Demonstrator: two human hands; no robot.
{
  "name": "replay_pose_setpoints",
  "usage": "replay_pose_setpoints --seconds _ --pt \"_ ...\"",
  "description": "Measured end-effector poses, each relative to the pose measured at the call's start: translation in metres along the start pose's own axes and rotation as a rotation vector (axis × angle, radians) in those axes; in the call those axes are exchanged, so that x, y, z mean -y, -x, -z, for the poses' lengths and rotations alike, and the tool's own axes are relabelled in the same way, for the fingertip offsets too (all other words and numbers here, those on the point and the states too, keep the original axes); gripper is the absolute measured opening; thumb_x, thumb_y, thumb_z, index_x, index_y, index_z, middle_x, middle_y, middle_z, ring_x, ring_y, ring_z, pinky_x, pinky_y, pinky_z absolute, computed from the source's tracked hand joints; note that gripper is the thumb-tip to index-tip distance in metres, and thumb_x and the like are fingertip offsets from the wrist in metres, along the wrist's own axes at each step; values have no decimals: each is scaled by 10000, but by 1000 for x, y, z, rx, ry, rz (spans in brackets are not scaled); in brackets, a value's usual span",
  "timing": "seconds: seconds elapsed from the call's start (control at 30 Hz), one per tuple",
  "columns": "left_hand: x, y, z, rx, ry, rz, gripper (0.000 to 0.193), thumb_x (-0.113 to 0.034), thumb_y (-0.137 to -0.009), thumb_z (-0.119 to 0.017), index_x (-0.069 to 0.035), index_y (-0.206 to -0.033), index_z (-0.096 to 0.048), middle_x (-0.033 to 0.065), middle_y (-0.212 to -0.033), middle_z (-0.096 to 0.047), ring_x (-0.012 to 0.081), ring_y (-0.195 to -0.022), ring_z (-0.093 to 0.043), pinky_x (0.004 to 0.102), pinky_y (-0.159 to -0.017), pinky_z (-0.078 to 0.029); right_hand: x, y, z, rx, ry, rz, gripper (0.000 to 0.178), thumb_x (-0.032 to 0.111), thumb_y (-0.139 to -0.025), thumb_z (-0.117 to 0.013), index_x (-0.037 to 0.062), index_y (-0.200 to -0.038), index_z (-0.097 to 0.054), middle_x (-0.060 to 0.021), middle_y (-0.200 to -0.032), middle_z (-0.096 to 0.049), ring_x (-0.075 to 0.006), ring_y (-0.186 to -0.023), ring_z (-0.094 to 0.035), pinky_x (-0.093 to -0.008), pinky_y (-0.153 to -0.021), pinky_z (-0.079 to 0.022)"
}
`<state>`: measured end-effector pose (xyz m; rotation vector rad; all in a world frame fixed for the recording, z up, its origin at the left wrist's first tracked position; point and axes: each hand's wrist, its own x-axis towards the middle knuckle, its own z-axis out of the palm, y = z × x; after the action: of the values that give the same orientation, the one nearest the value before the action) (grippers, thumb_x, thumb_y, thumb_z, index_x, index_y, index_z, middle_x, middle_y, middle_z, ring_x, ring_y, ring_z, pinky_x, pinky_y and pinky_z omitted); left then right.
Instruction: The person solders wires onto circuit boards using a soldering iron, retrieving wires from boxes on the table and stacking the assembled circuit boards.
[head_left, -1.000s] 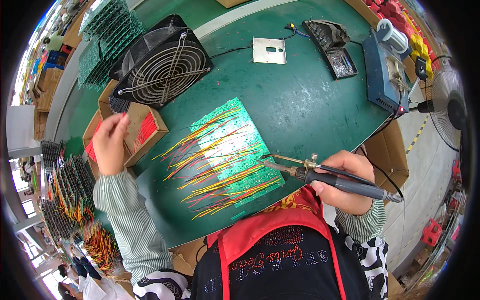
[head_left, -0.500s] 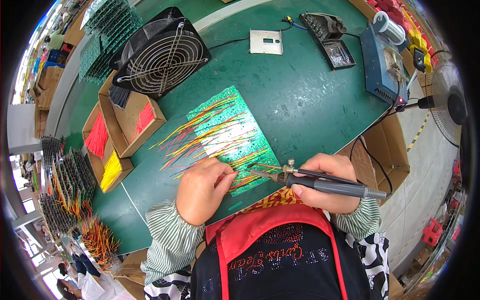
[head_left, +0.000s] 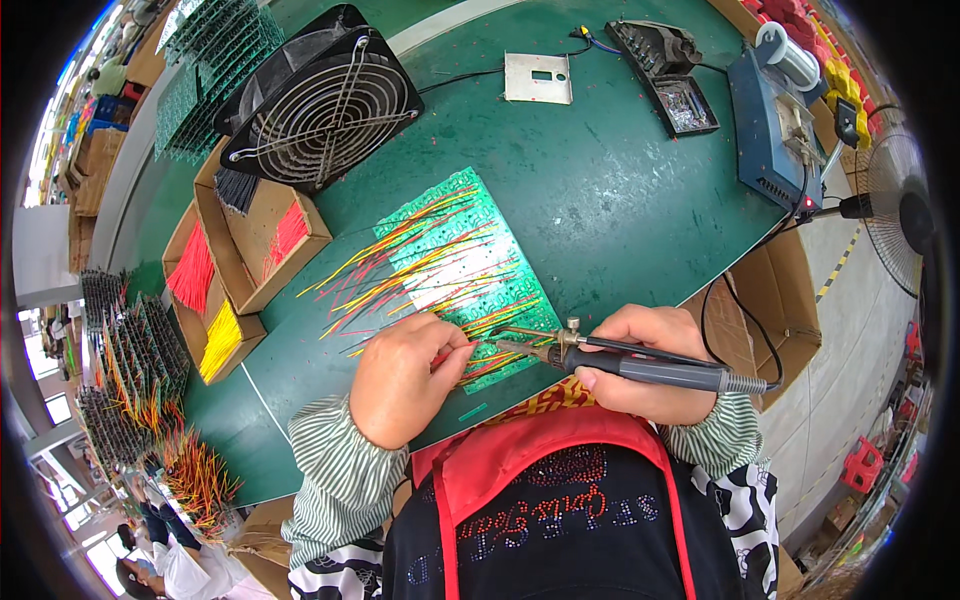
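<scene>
In my right hand [head_left: 655, 402] is a grey soldering iron [head_left: 650, 371] with a thin solder-feed tube along its top. Its tip points left, close to the fingertips of my left hand [head_left: 400, 380]. Those fingers are pinched over the near part of a green circuit board panel [head_left: 515, 268], on what looks like a thin wire, mostly hidden by the hand. Rows of red, yellow and black wires [head_left: 385, 265] lie across the panel, their loose ends reaching out past its left edge.
Cardboard boxes [head_left: 262, 285] of cut wires stand left, below a black fan [head_left: 325, 110]. A metal plate [head_left: 537, 78], a black tray [head_left: 685, 108] and a blue soldering station [head_left: 765, 140] with a solder spool [head_left: 790, 58] are at the back. Wired boards [head_left: 145, 360] stack far left.
Both hands and the iron stay almost in place, the iron's tip still beside my left fingertips. The whole view has shifted very slightly.
</scene>
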<state>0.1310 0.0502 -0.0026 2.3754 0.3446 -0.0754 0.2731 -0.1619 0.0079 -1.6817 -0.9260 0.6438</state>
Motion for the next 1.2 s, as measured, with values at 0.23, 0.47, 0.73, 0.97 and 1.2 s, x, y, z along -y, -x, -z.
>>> replay_pose_setpoints --seconds 0.23,0.47,0.73,0.97,1.2 --pt "0 -1 0 -3 -6 -3 86 -56 -766 -688 6 -771 -628 84 -703 -576 178 -563 -556 295 -525 -452 0 1 6 -55 19 60 174 94 -706 -735 16 -792 -605 -56 -616 -635 -120 -522 -621 -240 -493 -458" --pt "-23 -1 10 -222 -148 -102 69 -47 -756 -690 -7 -792 -647 101 -719 -595 226 -600 -584 317 -543 -463 3 12 16 -84 41 -12 176 97 -710 -734 18 -801 -606 -52 -627 -634 -120 -534 -618 -243 -506 -463" --pt "-16 -17 -14 -75 -50 -82 81 -75 -752 -694 -22 -789 -645 93 -710 -586 245 -617 -577 347 -568 -451 2 12 17 -98 58 -38 171 102 -710 -732 21 -804 -614 -49 -636 -637 -123 -545 -621 -253 -523 -477" --pt "-15 -19 -12 -38 -38 -69 84 -81 -752 -693 -20 -775 -639 91 -689 -565 246 -605 -562 350 -561 -440 -5 9 15 -84 28 -44 171 103 -705 -734 21 -798 -617 -48 -633 -636 -117 -550 -620 -250 -516 -473" --pt "-17 -21 -12 -23 -49 -60 79 -77 -752 -690 -17 -770 -641 92 -681 -559 248 -605 -558 351 -557 -437 0 11 21 -117 27 -35 173 104 -704 -736 22 -801 -618 -51 -636 -635 -117 -548 -620 -248 -513 -469"
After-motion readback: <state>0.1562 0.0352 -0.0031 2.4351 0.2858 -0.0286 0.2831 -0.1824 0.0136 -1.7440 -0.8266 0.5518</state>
